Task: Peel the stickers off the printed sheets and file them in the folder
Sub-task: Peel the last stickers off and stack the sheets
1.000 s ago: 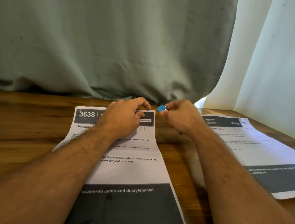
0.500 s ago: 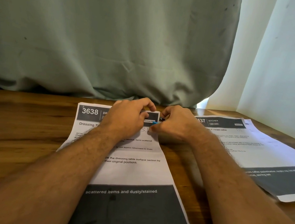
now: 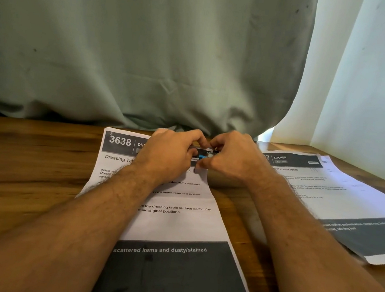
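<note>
A stack of printed sheets (image 3: 172,221) headed "3638" lies in front of me on the wooden table (image 3: 27,162). A small blue sticker (image 3: 201,157) shows at the stack's top right corner, between my two hands. My right hand (image 3: 232,159) pinches the sticker with curled thumb and fingers. My left hand (image 3: 170,154) has its thumb and forefinger curled onto the top sheet's dark header, right beside the sticker. The fingertips of both hands nearly touch. No folder is in view.
A second pile of printed sheets (image 3: 340,195) headed "KITCHEN" lies to the right, reaching the table's right edge. A grey-green curtain (image 3: 137,54) hangs along the table's far side, with a white wall (image 3: 374,95) at the right.
One second ago my right hand held the blue sticker up beside the sheet. It has since come down and left onto the sheet's top corner, where both hands now meet.
</note>
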The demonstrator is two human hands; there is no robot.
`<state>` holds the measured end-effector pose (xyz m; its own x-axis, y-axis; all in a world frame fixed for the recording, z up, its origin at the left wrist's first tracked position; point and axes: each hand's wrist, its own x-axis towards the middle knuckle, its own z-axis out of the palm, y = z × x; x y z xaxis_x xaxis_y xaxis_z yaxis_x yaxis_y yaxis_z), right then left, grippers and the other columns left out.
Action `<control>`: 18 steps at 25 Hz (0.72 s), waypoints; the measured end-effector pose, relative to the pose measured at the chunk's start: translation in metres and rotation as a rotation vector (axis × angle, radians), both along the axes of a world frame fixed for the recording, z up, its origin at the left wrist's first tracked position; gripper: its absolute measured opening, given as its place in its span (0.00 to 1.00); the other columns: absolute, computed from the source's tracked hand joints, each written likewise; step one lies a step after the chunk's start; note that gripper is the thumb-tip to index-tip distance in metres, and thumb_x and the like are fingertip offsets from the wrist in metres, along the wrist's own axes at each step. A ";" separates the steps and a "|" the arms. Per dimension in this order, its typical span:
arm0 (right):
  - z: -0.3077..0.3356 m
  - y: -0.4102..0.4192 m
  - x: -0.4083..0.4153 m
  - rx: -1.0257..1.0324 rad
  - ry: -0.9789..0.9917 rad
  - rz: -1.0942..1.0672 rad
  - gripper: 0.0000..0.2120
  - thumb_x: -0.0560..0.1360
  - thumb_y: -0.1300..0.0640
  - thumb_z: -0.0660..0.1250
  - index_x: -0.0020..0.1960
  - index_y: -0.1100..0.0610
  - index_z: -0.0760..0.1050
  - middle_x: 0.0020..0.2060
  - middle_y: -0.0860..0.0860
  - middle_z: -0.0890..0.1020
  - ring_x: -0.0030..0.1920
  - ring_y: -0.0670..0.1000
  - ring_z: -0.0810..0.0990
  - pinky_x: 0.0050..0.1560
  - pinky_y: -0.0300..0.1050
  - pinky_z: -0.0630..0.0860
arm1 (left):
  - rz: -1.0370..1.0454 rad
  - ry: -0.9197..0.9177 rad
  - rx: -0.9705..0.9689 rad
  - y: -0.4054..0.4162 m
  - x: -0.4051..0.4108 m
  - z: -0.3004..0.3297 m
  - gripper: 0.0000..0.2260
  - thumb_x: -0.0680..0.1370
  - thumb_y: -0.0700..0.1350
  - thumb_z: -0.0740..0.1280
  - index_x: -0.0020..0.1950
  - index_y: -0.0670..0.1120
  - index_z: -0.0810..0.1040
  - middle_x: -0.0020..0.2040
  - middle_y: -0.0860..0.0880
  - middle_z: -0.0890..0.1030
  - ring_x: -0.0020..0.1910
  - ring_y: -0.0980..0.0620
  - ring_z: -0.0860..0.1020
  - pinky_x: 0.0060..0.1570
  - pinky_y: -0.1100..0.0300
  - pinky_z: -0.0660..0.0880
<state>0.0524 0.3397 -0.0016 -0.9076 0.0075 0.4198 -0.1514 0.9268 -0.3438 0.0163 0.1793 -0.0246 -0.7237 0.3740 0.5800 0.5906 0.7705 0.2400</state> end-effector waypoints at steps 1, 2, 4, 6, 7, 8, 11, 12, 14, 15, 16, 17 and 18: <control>0.000 0.000 0.000 -0.003 0.004 0.001 0.15 0.66 0.45 0.77 0.50 0.48 0.83 0.36 0.43 0.81 0.37 0.44 0.78 0.38 0.41 0.73 | -0.003 0.010 -0.003 0.000 0.000 0.000 0.08 0.82 0.49 0.63 0.58 0.61 0.76 0.49 0.52 0.84 0.52 0.47 0.78 0.57 0.47 0.76; 0.000 0.000 0.000 -0.004 0.012 0.001 0.14 0.66 0.45 0.77 0.50 0.48 0.84 0.35 0.43 0.81 0.37 0.44 0.78 0.38 0.41 0.72 | -0.007 0.021 -0.007 0.000 -0.001 -0.001 0.08 0.82 0.49 0.63 0.58 0.61 0.76 0.48 0.52 0.84 0.52 0.47 0.78 0.57 0.47 0.76; -0.001 0.000 -0.001 -0.002 0.029 -0.005 0.14 0.65 0.44 0.78 0.49 0.47 0.84 0.34 0.43 0.81 0.37 0.45 0.78 0.38 0.42 0.73 | -0.010 0.032 -0.014 0.000 -0.001 -0.001 0.07 0.82 0.49 0.64 0.57 0.60 0.76 0.47 0.52 0.84 0.51 0.47 0.78 0.56 0.47 0.76; 0.000 0.000 -0.001 0.003 0.038 -0.013 0.15 0.64 0.44 0.78 0.49 0.46 0.85 0.35 0.43 0.82 0.38 0.46 0.79 0.42 0.46 0.77 | -0.006 0.036 -0.011 0.000 -0.002 -0.002 0.07 0.82 0.49 0.64 0.57 0.60 0.76 0.47 0.53 0.84 0.51 0.47 0.78 0.56 0.47 0.76; 0.001 0.000 0.000 0.007 0.037 -0.017 0.15 0.64 0.44 0.79 0.49 0.46 0.85 0.35 0.44 0.82 0.38 0.47 0.79 0.43 0.46 0.78 | -0.007 0.036 -0.005 0.001 -0.003 -0.002 0.07 0.81 0.49 0.64 0.56 0.60 0.76 0.47 0.53 0.84 0.51 0.47 0.79 0.55 0.47 0.77; 0.002 0.000 0.000 0.017 0.039 -0.022 0.15 0.64 0.44 0.79 0.49 0.46 0.85 0.35 0.44 0.82 0.39 0.47 0.79 0.42 0.45 0.77 | -0.011 0.034 0.005 0.001 -0.003 -0.003 0.07 0.81 0.49 0.64 0.56 0.60 0.76 0.47 0.53 0.84 0.51 0.47 0.79 0.55 0.47 0.77; 0.007 0.000 0.002 0.090 0.053 -0.051 0.13 0.65 0.44 0.78 0.48 0.47 0.85 0.32 0.43 0.79 0.37 0.46 0.76 0.38 0.41 0.70 | -0.025 0.007 0.050 0.000 -0.004 -0.004 0.06 0.81 0.49 0.64 0.53 0.61 0.74 0.46 0.54 0.84 0.50 0.47 0.79 0.54 0.48 0.77; 0.007 -0.001 0.001 0.115 0.057 -0.057 0.11 0.66 0.44 0.77 0.46 0.47 0.85 0.31 0.43 0.78 0.35 0.45 0.75 0.35 0.41 0.67 | -0.028 -0.003 0.054 0.000 -0.004 -0.004 0.06 0.81 0.49 0.64 0.52 0.61 0.73 0.46 0.54 0.84 0.50 0.48 0.80 0.54 0.48 0.78; 0.005 0.000 0.000 0.112 0.049 -0.044 0.11 0.66 0.44 0.77 0.42 0.49 0.85 0.28 0.45 0.77 0.33 0.46 0.74 0.33 0.41 0.66 | -0.031 -0.018 0.046 0.000 -0.002 -0.003 0.06 0.81 0.49 0.64 0.51 0.62 0.73 0.46 0.55 0.84 0.50 0.48 0.80 0.56 0.48 0.77; 0.004 0.002 -0.001 0.063 0.023 -0.021 0.11 0.65 0.43 0.78 0.41 0.49 0.85 0.29 0.45 0.79 0.34 0.46 0.75 0.34 0.42 0.69 | -0.030 -0.021 0.039 0.000 -0.001 -0.003 0.06 0.81 0.49 0.64 0.53 0.61 0.73 0.47 0.55 0.84 0.51 0.49 0.80 0.57 0.48 0.77; 0.003 0.005 -0.002 -0.011 -0.007 0.003 0.11 0.66 0.43 0.78 0.42 0.49 0.85 0.31 0.45 0.81 0.36 0.47 0.77 0.36 0.42 0.72 | -0.027 -0.014 0.038 0.000 0.001 -0.001 0.06 0.81 0.49 0.64 0.55 0.61 0.75 0.48 0.55 0.84 0.52 0.49 0.79 0.59 0.48 0.75; 0.003 0.009 -0.001 -0.090 -0.028 0.015 0.11 0.66 0.44 0.78 0.44 0.48 0.85 0.35 0.45 0.82 0.39 0.47 0.79 0.38 0.42 0.73 | -0.020 0.003 0.042 -0.001 0.002 0.000 0.07 0.82 0.48 0.64 0.58 0.60 0.76 0.50 0.55 0.84 0.52 0.50 0.80 0.61 0.49 0.74; 0.002 0.014 -0.002 -0.151 -0.029 -0.004 0.12 0.68 0.44 0.77 0.48 0.48 0.85 0.39 0.46 0.83 0.42 0.47 0.79 0.40 0.42 0.72 | -0.012 0.028 0.051 -0.001 0.003 0.002 0.08 0.82 0.48 0.64 0.59 0.59 0.77 0.51 0.56 0.84 0.53 0.51 0.80 0.62 0.51 0.72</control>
